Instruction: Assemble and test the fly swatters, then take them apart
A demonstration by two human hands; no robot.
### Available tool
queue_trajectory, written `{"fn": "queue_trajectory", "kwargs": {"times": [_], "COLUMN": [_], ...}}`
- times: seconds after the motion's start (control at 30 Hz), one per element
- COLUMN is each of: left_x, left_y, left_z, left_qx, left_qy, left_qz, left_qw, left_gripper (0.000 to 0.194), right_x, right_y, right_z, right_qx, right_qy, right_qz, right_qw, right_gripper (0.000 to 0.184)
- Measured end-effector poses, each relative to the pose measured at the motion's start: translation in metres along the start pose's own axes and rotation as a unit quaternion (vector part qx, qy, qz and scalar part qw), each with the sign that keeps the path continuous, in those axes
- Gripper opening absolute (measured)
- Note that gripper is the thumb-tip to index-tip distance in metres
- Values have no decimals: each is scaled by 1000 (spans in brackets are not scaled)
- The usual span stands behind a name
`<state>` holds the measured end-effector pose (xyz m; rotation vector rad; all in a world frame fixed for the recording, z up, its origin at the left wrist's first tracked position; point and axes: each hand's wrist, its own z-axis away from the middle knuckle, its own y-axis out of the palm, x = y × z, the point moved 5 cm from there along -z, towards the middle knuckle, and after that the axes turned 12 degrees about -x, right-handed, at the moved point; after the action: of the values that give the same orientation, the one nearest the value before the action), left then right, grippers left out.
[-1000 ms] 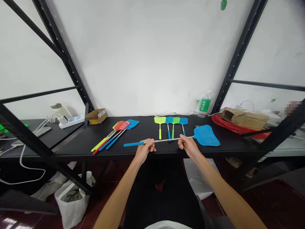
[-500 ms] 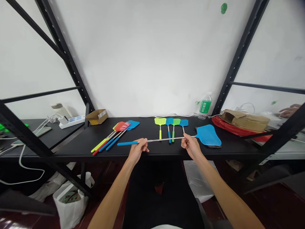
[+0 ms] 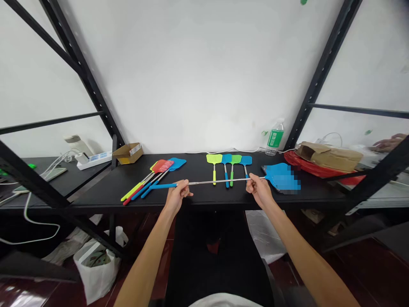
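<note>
A blue fly swatter with a long metal rod lies across both my hands, roughly level above the black table. My left hand is closed around the swatter where its blue handle meets the rod. Near the blue head, my right hand pinches the other end of the rod. Behind the rod are several shorter swatters in a row, among them a yellow one and a green one. To the left is a fanned pile of longer swatters, with a red one on top.
A small open cardboard box sits at the table's back left. A clear bottle with a green label stands by the wall. Brown packaging rests on red plastic at right. Black rack posts flank the table. Another person's hand shows far right.
My hands have moved farther apart, the left one shifting left with the handle. More of the metal rod shows between the handle and the head. The view has shifted slightly.
</note>
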<state>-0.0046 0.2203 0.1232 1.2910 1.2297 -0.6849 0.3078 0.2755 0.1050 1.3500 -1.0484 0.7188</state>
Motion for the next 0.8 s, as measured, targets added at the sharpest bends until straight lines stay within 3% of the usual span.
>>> {"fn": "queue_trajectory", "kwargs": {"times": [0.5,0.8], "left_x": [-8,-2], "left_y": [-12,-12], "left_z": [-3,0], "left_qx": [-6,39], "left_qy": [24,42], "left_qz": [-15,-22], "left_qw": [1000,998], "left_gripper": [37,35], "right_x": [-2,1], "right_y": [-1,0], "right_z": [0,2], "right_qx": [-14,4], "right_qy": [6,5], "right_qz": [-23,-37], "right_qw": [1000,999], "right_gripper": [40,41]}}
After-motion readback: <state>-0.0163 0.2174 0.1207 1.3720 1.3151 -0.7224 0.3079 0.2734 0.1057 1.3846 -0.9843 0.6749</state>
